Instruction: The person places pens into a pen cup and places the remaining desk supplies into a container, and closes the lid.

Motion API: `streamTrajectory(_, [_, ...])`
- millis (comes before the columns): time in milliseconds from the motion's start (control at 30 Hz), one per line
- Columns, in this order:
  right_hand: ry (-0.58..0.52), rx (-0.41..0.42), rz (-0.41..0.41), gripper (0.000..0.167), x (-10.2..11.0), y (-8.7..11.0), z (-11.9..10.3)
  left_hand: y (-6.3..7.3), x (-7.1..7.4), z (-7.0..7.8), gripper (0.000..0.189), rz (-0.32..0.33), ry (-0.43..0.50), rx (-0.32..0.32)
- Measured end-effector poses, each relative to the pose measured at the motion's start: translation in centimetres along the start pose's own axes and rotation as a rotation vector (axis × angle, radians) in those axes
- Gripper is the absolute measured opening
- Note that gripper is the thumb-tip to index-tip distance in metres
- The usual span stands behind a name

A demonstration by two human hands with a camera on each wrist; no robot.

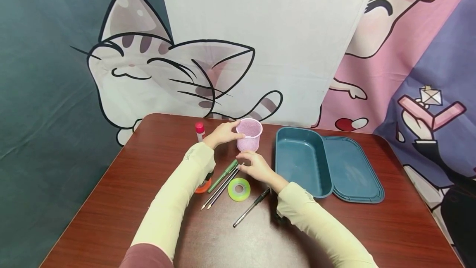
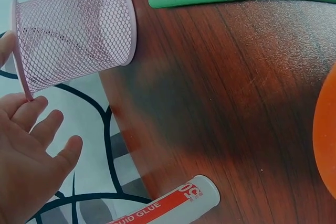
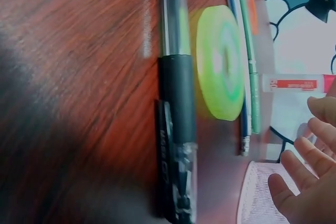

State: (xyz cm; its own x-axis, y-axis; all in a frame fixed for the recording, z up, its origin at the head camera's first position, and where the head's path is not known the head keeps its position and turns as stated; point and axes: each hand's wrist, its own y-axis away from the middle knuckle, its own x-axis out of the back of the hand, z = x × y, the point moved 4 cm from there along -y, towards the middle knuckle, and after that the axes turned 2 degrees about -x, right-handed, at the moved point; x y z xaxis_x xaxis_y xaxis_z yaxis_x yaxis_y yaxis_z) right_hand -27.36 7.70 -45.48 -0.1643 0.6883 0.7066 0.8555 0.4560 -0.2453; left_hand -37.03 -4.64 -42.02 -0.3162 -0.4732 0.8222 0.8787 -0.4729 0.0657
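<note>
Near the tabletop's far edge (image 1: 171, 120), the left hand (image 1: 224, 133) is gripping a mesh cup (image 1: 251, 144), the right hand (image 1: 258, 168) hanging loose-fingered nearby.

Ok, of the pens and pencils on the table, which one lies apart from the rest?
The black pen, alone on one side of the yellow-green tape roll; the green pen and two pencils lie close together on the roll's other side.

Watching remotely, I read "UID GLUE" and "50" on the white cylindrical glue tube with the red label (image 2: 165, 205); lettering along the black-and-clear plastic pen (image 3: 178, 103) is illegible to me.
</note>
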Motion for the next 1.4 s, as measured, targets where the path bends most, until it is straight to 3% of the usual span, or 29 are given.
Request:
streamTrajectory(400, [0.131,0.016,-0.122,0.041,-2.6,-1.0,0.9,-0.2,0.0,0.0,0.071,0.011,-0.016,-0.007])
streamTrajectory(667, [0.227,-0.040,-0.185,0.038,-3.7,-1.0,1.7,-0.2,-0.2,0.0,0.072,0.000,-0.015,0.007])
streamTrajectory(1167, [0.192,-0.068,-0.108,0.023,-3.6,-0.6,1.5,-0.1,0.1,0.1,0.071,0.009,-0.012,0.002])
streamTrajectory(1400, [0.274,-0.086,-0.116,0.021,-3.8,-0.6,1.6,-0.2,0.0,-0.1,0.071,0.006,-0.002,0.009])
